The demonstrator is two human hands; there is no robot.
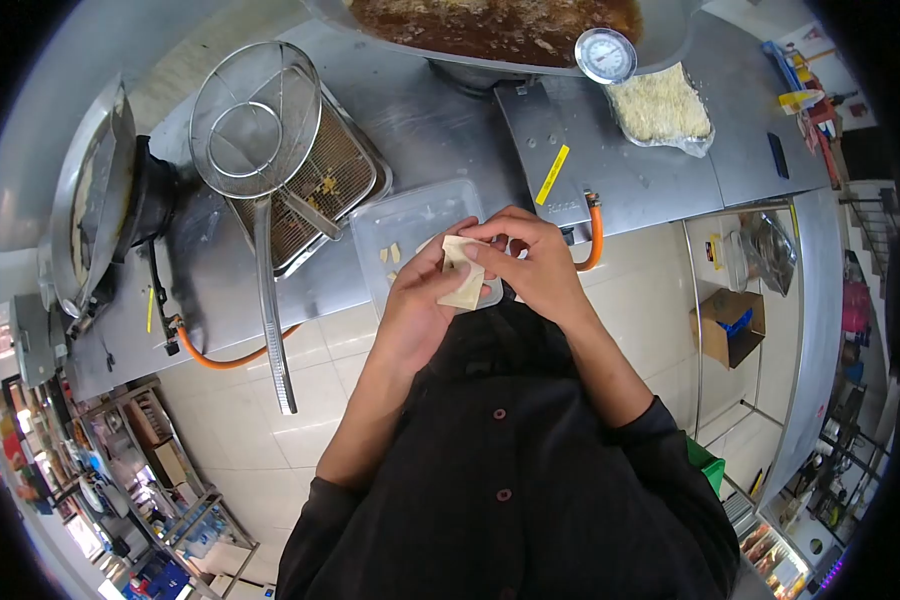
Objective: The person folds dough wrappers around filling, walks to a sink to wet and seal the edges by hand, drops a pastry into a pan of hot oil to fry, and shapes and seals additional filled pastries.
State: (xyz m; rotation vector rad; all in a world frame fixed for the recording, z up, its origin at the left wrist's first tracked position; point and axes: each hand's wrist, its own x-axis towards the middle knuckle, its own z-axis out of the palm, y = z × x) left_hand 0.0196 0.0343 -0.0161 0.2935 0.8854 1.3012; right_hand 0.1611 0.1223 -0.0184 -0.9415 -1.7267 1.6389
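A pale, flat, folded piece that looks like a dough sheet [464,292] is held between both hands above the counter's front edge. My left hand [417,305] cradles it from the left, thumb lying across its face. From the right, my right hand [538,268] pinches its upper corner between thumb and fingers. Just beyond and partly hidden by the hands sits a clear plastic container [370,222], with a few small pale scraps [394,252] in it.
A wire skimmer [267,235] lies over a mesh-lined tray [345,160], its handle overhanging the edge. A large pan of brown liquid [500,30] with a dial thermometer [605,55] stands behind. Pale crumbs fill a bag-lined tray [660,108]. Orange hoses [596,235] hang off the counter.
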